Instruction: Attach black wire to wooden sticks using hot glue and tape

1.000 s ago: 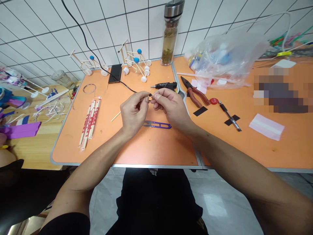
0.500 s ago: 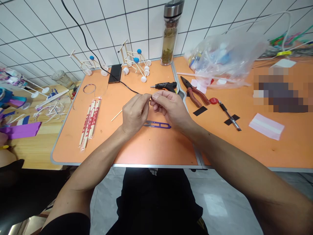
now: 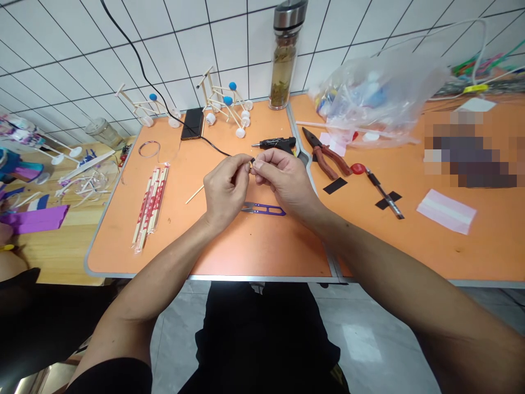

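My left hand (image 3: 225, 189) and my right hand (image 3: 283, 178) meet fingertip to fingertip above the orange table. Both are closed in a pinch around a small black piece (image 3: 252, 161), mostly covered by the fingers. A thin wooden stick (image 3: 194, 195) shows beside my left hand; its other end is hidden, and I cannot tell whether the hand holds it. Below the fingers lie purple thread snips (image 3: 264, 208). A black glue gun (image 3: 276, 144) rests just beyond my right hand.
Red-handled pliers (image 3: 324, 153), a black strip (image 3: 335, 185) and a pen (image 3: 385, 194) lie to the right. Wrapped chopsticks (image 3: 151, 205) lie left. Behind stand a phone (image 3: 192, 124), stick models (image 3: 228, 104), a tea bottle (image 3: 283, 65) and a plastic bag (image 3: 381, 98).
The fingertips have shifted slightly, and a bit more of the black piece shows between them. Everything else lies as before.
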Tool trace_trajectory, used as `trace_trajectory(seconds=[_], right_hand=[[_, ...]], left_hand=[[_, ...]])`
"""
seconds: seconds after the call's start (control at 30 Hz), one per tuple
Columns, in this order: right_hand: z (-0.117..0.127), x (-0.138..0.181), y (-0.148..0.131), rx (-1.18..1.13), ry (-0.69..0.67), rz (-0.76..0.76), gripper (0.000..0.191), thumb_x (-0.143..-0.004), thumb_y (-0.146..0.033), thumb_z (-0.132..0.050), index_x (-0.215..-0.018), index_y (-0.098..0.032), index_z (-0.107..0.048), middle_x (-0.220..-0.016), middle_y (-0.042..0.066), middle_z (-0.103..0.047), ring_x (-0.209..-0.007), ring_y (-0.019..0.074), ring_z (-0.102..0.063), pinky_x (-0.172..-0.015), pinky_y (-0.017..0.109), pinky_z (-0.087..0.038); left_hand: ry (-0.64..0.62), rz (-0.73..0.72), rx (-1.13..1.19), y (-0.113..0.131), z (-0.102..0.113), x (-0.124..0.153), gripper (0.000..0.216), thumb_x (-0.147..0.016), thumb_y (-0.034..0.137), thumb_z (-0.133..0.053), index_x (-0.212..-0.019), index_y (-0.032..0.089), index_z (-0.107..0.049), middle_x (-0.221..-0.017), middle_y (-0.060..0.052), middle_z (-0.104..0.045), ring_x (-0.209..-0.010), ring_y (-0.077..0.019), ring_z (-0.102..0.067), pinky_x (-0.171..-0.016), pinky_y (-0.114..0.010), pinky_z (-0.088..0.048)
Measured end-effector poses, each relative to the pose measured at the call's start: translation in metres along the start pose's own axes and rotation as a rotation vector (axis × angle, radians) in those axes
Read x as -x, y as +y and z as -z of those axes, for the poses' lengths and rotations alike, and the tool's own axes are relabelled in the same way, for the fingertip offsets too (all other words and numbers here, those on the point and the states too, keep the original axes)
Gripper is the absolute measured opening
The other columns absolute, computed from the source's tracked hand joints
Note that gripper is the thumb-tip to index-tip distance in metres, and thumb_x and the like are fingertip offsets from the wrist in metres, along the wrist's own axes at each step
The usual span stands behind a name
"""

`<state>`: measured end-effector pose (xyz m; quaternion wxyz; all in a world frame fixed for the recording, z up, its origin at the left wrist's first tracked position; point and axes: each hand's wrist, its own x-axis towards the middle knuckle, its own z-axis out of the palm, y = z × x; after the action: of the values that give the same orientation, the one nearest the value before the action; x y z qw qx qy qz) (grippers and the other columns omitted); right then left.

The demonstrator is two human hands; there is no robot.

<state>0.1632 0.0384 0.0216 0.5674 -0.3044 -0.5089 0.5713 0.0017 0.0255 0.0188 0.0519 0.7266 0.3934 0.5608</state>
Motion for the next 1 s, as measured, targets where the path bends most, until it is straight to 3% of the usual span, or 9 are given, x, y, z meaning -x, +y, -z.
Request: trace_trajectory(seconds=[0.3, 0.6, 1.0], right_hand=[[0.0, -0.001, -0.002, 0.118, 0.009, 0.071, 0.035, -0.093, -0.05, -0.092, -0.087, -0.023, -0.07, -0.083, -0.001, -0.07, -0.074, 0.012, -0.06, -0.072, 0.028, -0.054], [0.002, -0.003, 0.002, 0.209, 0.022, 0.134, 0.045, -0.094, -0.062, -0.091, -0.087, -0.023, -0.069, -0.077, -0.002, -0.066, -0.073, 0.0132, -0.06, -0.068, 0.028, -0.052], [0.001, -0.003, 0.003, 0.184, 0.031, 0.152, 0.06, -0.085, -0.08, -0.09, -0.086, -0.023, -0.069, -0.081, 0.0, -0.071, -0.074, 0.0139, -0.062, -0.069, 0.029, -0.054]], left_hand=[[0.012, 0.174, 0.169, 0.003, -0.002, 0.001, 0.019, -0.11, 0.033, -0.071, -0.097, 0.022, -0.078, -0.086, -0.001, -0.077, -0.075, -0.0136, -0.069, -0.072, -0.027, -0.053], [0.009, 0.228, 0.222, 0.005, -0.004, 0.002, 0.018, -0.11, 0.033, -0.071, -0.097, 0.022, -0.079, -0.086, -0.001, -0.076, -0.076, -0.0136, -0.068, -0.072, -0.026, -0.054], [0.016, 0.349, 0.37, 0.012, -0.007, 0.0, 0.024, -0.107, 0.043, -0.078, -0.095, 0.022, -0.078, -0.083, -0.001, -0.076, -0.073, -0.0134, -0.068, -0.067, -0.026, -0.055]])
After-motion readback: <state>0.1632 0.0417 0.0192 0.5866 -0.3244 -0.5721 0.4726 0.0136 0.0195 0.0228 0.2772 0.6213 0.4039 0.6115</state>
